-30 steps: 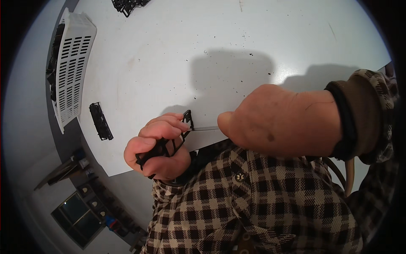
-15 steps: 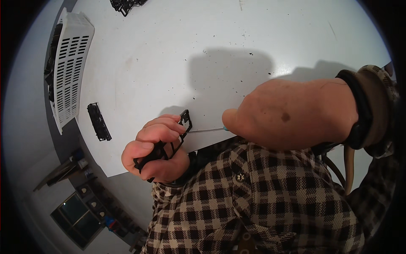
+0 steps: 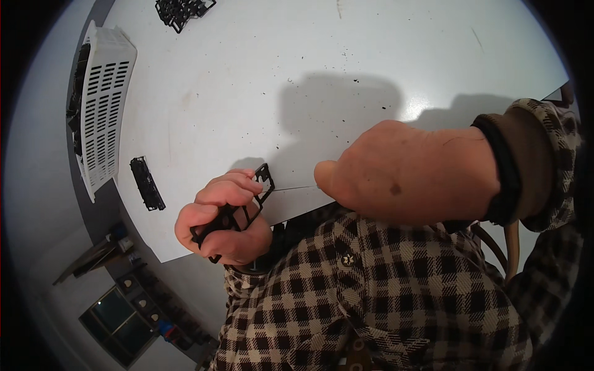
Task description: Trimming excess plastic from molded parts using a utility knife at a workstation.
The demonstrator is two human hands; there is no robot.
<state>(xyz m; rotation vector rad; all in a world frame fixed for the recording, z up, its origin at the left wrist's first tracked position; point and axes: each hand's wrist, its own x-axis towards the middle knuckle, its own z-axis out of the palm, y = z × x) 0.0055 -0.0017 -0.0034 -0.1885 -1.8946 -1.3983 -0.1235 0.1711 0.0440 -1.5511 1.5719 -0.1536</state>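
My left hand (image 3: pixel 226 213) is closed round a black plastic frame (image 3: pixel 249 213), an open lattice piece with thin bars. Its far end sticks up past the fingertips. My right hand (image 3: pixel 396 173) is closed, knuckles up, on a thin-shafted tool (image 3: pixel 294 187). Only the slender shaft shows, reaching left from the thumb to the raised end of the frame. The handle is hidden inside my right fist, and whether the tip touches the frame I cannot tell.
On the white table (image 3: pixel 229 74), a dark slotted part (image 3: pixel 147 183) lies at the left. A black lattice cluster (image 3: pixel 182 11) is at the far left. A white slotted basket (image 3: pixel 106 111) with black pieces stands at the left edge. Small black crumbs dot the tabletop.
My right hand has shifted slightly left, toward the frame, and the tool's light-blue part by the thumb no longer shows. The view has shifted a little; my left hand keeps its hold.
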